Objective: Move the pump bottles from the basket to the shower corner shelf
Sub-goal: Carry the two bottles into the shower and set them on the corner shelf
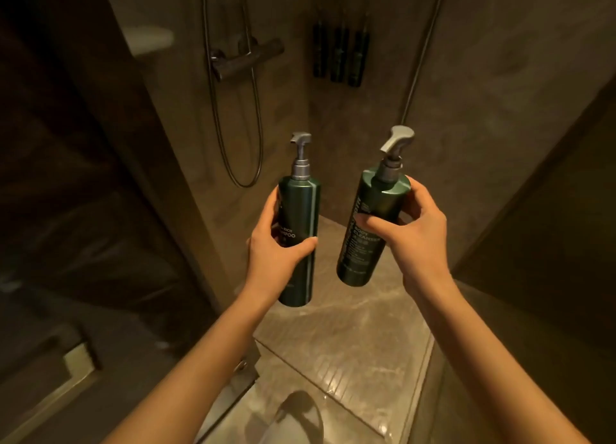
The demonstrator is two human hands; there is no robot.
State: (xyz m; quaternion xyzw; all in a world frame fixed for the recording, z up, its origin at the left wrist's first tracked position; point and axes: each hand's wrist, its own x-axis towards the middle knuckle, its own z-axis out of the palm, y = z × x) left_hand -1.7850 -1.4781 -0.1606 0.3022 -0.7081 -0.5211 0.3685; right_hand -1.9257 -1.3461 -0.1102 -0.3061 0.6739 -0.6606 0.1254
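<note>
Two dark green pump bottles with grey pump heads are held up in front of me inside a shower stall. My left hand (276, 247) grips the shampoo bottle (300, 210) around its middle and keeps it upright. My right hand (413, 223) grips the body cleanser bottle (373, 210) near its shoulder, with the bottle tilted and its pump leaning right. Both bottles hang in the air above the stone shower floor (343, 330). Neither a basket nor a corner shelf can be made out.
Three dark bottles (340, 54) hang in a holder on the back wall near the corner. A shower mixer bar (246, 60) with a looping hose is at the left. A grab rail (423, 50) runs up the right wall. Glass panels stand left and right.
</note>
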